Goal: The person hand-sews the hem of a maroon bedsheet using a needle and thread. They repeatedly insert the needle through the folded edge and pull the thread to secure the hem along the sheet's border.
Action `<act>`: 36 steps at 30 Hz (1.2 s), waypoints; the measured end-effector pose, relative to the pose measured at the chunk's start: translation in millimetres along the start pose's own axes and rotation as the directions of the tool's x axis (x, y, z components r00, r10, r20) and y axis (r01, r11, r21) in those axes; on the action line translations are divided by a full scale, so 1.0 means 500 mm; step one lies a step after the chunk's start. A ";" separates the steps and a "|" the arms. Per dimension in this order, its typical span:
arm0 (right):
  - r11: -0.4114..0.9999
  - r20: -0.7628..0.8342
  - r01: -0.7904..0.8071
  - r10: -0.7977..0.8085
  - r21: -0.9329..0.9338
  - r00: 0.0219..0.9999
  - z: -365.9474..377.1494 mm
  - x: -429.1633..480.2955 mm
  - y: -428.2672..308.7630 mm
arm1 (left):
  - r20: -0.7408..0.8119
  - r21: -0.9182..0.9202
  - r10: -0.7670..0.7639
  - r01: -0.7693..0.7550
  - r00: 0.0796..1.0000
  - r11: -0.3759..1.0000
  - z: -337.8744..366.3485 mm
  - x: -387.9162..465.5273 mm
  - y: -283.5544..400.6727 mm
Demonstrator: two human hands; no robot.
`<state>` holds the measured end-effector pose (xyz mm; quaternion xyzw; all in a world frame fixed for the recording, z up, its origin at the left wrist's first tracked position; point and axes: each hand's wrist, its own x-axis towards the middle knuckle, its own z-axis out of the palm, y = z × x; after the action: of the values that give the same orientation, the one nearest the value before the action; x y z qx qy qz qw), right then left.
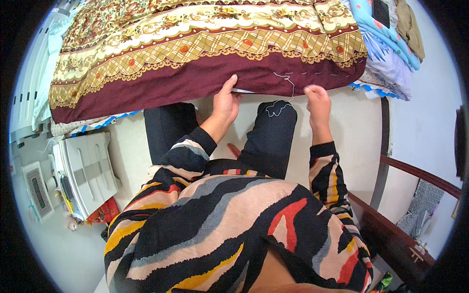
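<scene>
A patterned bed cover (176,78) with a wide maroon border hangs over the bed's near edge. My left hand (226,102) grips that border, thumb on top and fingers beneath. Beside the thumb a sliver of white fabric (244,91) shows at the edge. Loose white stitches (318,73) run along the maroon cloth to the right. From their left end a white thread (293,88) drops over the edge and lies curled on my dark trouser knee (273,135). My right hand (318,100) is just off the border, fingertips pinched together. Whether a needle is between them cannot be seen.
Folded clothes and a light blue dotted cloth (384,36) are piled at the bed's right, with a dark flat object (381,13) on top. A pale cabinet (88,172) stands at left. At lower right is a dark red wooden frame (395,230).
</scene>
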<state>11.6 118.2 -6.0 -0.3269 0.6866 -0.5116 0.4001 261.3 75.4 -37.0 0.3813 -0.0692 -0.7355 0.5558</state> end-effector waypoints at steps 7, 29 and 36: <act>0.867 0.498 0.472 -0.342 -0.160 0.797 0.216 -0.008 -0.070 | -0.006 0.051 0.020 -0.020 1.000 0.999 0.008 -0.011 0.010; 0.428 0.394 0.485 -0.288 -0.762 0.873 0.238 0.209 -0.113 | 0.002 -0.109 -0.171 0.170 0.985 0.979 -0.026 0.023 0.022; 0.409 0.410 0.497 -0.284 -0.766 0.866 0.237 0.233 -0.105 | -0.024 -0.099 -0.117 0.114 0.993 0.989 -0.032 0.023 0.021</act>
<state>64.3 -48.0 0.8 -0.6848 0.7023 -0.1474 0.1269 278.8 66.4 -48.3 0.3680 -0.0029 -0.7633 0.5310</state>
